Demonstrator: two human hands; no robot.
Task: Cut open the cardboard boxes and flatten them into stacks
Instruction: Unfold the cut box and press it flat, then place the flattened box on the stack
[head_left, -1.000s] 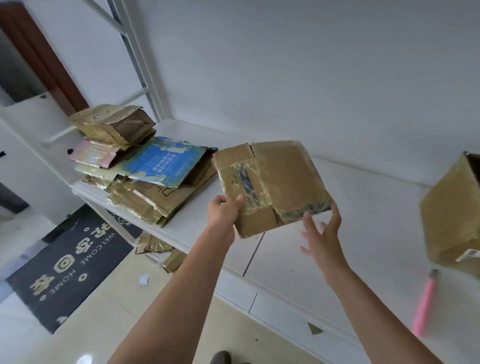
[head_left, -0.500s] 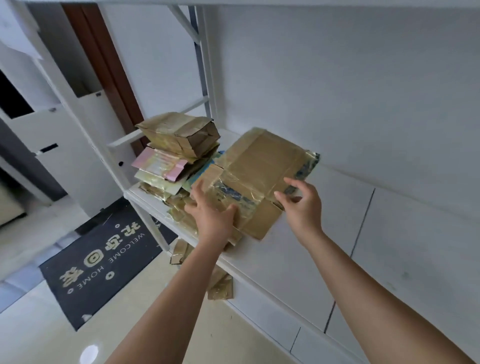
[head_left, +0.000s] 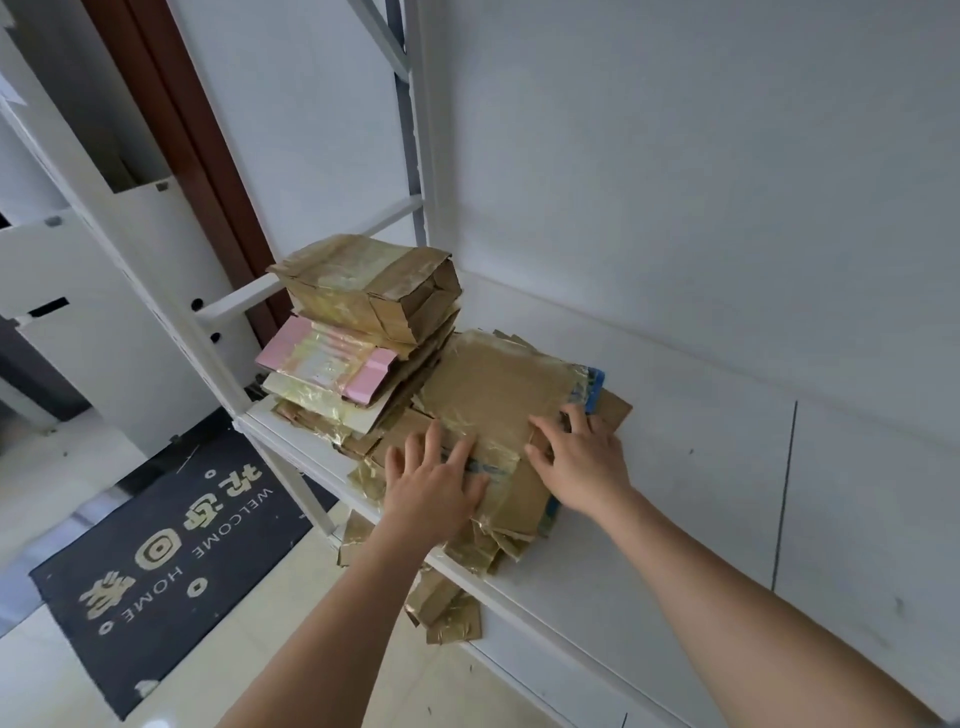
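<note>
A flattened brown cardboard box (head_left: 493, 395) with clear tape lies on top of a stack of flattened cartons on the white shelf (head_left: 675, 467). My left hand (head_left: 431, 488) presses flat on its near left corner with fingers spread. My right hand (head_left: 582, 457) rests on its right side, fingers spread and slightly bent on the cardboard. A blue carton edge (head_left: 595, 384) shows underneath. To the left, a taller stack (head_left: 363, 332) carries a folded brown box on a pink and foil carton.
The white shelf frame post (head_left: 156, 291) and a crossbar stand at the left end. Cardboard scraps (head_left: 447, 608) lie below the shelf edge. A dark welcome mat (head_left: 166, 551) lies on the tiled floor. A white wall backs the shelf.
The flattened box went from held up in the air to laid on the stack. Both hands now press on it. The view swung left, so the upright box and pink knife left the frame.
</note>
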